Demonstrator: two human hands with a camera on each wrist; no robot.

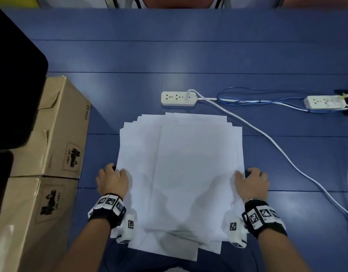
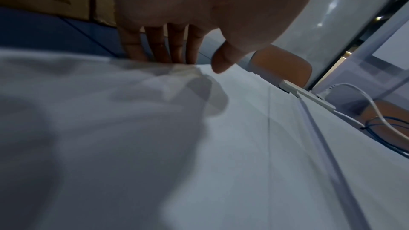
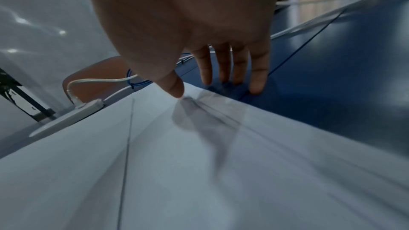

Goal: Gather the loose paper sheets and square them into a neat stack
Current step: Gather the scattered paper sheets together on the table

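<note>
A loose, fanned pile of white paper sheets (image 1: 185,169) lies on the blue table (image 1: 188,55) in front of me, its edges stepped and uneven. My left hand (image 1: 115,177) sits at the pile's left edge. In the left wrist view its straight fingers (image 2: 177,48) reach down behind the slightly raised paper (image 2: 243,146) edge, and the thumb hovers just over the top sheet. My right hand (image 1: 247,176) sits at the right edge. In the right wrist view its fingers (image 3: 256,80) touch the table beside the paper (image 3: 199,163) while the thumb tip touches the top sheet.
Two cardboard boxes (image 1: 57,130) (image 1: 27,213) stand close on the left, with a black object (image 1: 12,75) above them. A white power strip (image 1: 178,98) lies just beyond the pile; its cable (image 1: 267,138) runs along the right. A second strip (image 1: 326,103) lies far right.
</note>
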